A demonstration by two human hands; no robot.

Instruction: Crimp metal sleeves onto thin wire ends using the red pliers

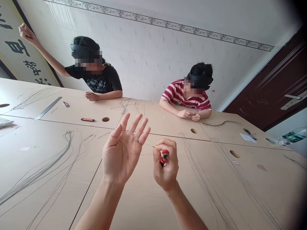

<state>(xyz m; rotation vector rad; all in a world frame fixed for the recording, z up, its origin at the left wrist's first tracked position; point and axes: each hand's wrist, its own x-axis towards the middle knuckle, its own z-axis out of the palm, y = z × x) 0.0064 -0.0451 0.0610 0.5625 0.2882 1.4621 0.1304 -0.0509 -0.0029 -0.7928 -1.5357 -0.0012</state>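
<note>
My left hand (123, 150) is raised above the table with its palm up and fingers spread, holding nothing. To its right, my right hand (166, 163) is closed around red-handled pliers (164, 157). Between its thumb and forefinger it also pinches the end of a thin wire (150, 145), which runs left towards my left hand. Much of the wire is too fine to follow. A bundle of long grey wires (61, 155) lies left of my left hand, and more loose wires (199, 172) lie right of my right hand.
Across the wooden table (141, 204) sit two people, one in a black shirt (102, 81), one in a striped shirt (176, 92). A metal ruler (49, 108), a red marker-like item (87, 119), a plastic bottle (294, 136) and round table holes (234, 154) are also in view.
</note>
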